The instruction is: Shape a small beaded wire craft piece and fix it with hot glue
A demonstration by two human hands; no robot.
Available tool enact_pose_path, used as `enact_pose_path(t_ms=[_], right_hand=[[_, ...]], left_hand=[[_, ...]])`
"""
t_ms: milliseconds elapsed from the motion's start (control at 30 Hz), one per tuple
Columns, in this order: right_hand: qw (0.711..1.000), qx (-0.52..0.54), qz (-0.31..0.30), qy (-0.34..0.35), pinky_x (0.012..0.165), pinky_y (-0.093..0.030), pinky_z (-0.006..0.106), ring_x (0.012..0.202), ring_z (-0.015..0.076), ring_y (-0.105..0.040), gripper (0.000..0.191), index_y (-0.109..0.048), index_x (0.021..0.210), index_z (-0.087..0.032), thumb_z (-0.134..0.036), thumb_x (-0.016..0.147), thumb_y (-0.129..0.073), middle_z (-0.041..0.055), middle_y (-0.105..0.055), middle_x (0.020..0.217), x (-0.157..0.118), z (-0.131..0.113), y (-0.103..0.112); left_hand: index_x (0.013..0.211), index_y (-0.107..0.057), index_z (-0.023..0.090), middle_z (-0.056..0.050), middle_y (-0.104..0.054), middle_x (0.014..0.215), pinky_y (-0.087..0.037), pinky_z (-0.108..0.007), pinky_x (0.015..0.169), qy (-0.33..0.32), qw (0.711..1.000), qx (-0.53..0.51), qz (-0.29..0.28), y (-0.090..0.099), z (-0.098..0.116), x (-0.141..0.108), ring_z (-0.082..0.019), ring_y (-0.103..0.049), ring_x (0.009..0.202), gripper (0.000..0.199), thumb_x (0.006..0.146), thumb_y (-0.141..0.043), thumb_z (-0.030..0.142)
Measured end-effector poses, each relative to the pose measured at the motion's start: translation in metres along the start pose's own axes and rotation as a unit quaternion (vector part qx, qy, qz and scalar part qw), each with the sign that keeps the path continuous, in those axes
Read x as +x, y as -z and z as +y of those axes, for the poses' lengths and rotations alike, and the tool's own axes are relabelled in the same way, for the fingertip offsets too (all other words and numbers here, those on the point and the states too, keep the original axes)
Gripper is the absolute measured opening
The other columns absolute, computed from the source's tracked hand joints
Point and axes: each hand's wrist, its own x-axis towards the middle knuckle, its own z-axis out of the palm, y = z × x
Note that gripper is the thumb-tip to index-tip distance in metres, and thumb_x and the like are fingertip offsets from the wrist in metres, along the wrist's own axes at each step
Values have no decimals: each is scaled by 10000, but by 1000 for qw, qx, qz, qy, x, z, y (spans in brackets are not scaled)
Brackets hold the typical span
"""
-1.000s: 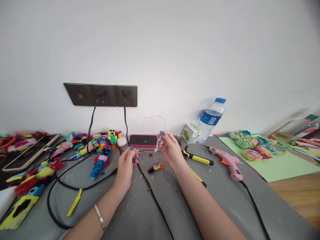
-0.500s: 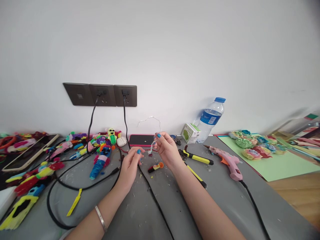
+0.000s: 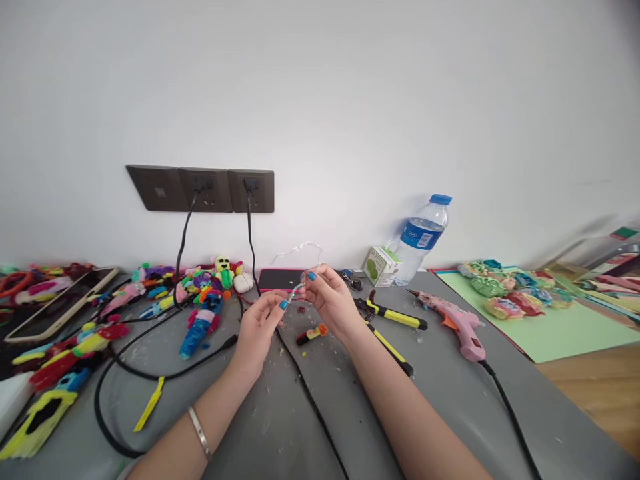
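Note:
A thin silver tinsel pipe cleaner point(image 3: 295, 292) stretches between my two hands above the desk. My left hand point(image 3: 257, 330) pinches its lower end between thumb and fingers. Higher and to the right, my right hand point(image 3: 331, 301) is closed on it too, and the loose length arches up in front of the wall. Just below lies a small black, red and orange fuzzy piece point(image 3: 311, 334). Behind the hands are a phone with a pink edge point(image 3: 276, 280) and a red strand on the desk, partly hidden by my fingers.
Yellow-handled pliers point(image 3: 397, 316) and a pink glue gun point(image 3: 463, 327) lie to the right. A water bottle point(image 3: 423, 237) and small box point(image 3: 381, 267) stand by the wall. Black cables point(image 3: 305, 380) cross the desk. Fuzzy figures point(image 3: 203, 323) crowd the left; paper flowers point(image 3: 515, 300) lie far right.
My left hand has moved up to the pipe cleaner and now grips its lower end. The right hand has lowered slightly, and the loose arch has dropped a little.

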Motion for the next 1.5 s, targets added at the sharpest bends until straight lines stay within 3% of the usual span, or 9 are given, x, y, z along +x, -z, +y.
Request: enact_pose_path(t_ms=[200, 367, 633, 833, 933, 1067, 1267, 1367, 1500], right_hand=[[999, -35, -4, 3, 474, -414, 177, 503, 59, -505, 262, -657, 738, -208, -377, 670, -845, -40, -621, 666, -1, 1, 0], [992, -113, -52, -24, 435, -355, 179, 453, 58, -448, 252, -669, 727, -188, -383, 693, -825, -51, -570, 561, -3, 3, -2], [999, -20, 22, 19, 564, -497, 200, 561, 75, -590, 287, -626, 719, -200, -371, 667, -850, -36, -636, 702, 0, -1, 0], [999, -32, -2, 17, 609, -518, 210, 602, 88, -624, 282, -629, 747, -200, -372, 683, -842, -34, -646, 717, 0, 2, 0], [999, -40, 2, 19, 601, -511, 205, 585, 84, -618, 285, -622, 742, -198, -377, 687, -837, -38, -639, 695, -1, 3, 0], [997, -70, 0, 34, 544, -483, 206, 528, 73, -574, 285, -617, 735, -195, -386, 694, -824, -39, -625, 689, 0, 3, 1], [973, -219, -63, 40, 428, -376, 214, 429, 83, -479, 282, -599, 726, -183, -415, 752, -756, -54, -526, 528, 0, 11, 4], [967, -240, -76, 39, 436, -387, 215, 439, 87, -491, 287, -583, 718, -184, -415, 754, -750, -51, -532, 535, -1, 12, 4], [981, -187, -21, 49, 451, -418, 210, 450, 95, -541, 297, -593, 757, -186, -435, 747, -755, -48, -561, 540, 0, 8, 2]], left_hand=[[701, -665, 180, -87, -621, 977, -441, -269, 707, -38, 993, 73, -79, 0, 2, 0, -222, -574, 933, 172, 768, -685, 337], [728, -685, 185, -80, -604, 964, -440, -274, 678, -42, 981, 95, -163, 0, -1, -1, -207, -577, 870, 111, 776, -670, 283], [839, -739, 186, -74, -655, 948, -422, -240, 597, 22, 999, 12, -21, 0, -1, 0, -175, -553, 787, 292, 749, -717, 463], [835, -740, 180, -53, -662, 886, -422, -224, 608, 57, 996, -48, 46, 1, -2, 2, -152, -546, 764, 349, 648, -803, 468], [795, -731, 179, -55, -660, 900, -417, -231, 604, 27, 999, -15, 36, 2, -3, 3, -155, -559, 762, 275, 685, -773, 427], [716, -706, 173, -80, -654, 940, -435, -250, 619, -49, 995, 88, -27, 3, -3, 3, -196, -598, 851, 185, 756, -696, 354], [759, -677, 194, -60, -664, 950, -388, -241, 538, -124, 957, 236, -116, 2, -3, -1, -160, -587, 725, 86, 793, -598, 203], [724, -651, 199, -47, -672, 922, -376, -235, 534, -151, 945, 269, -111, 1, -3, -2, -158, -588, 728, 99, 781, -582, 155], [758, -654, 192, -61, -641, 910, -380, -224, 510, -104, 969, 215, -58, 1, -2, 0, -176, -603, 770, 96, 801, -591, 250]])
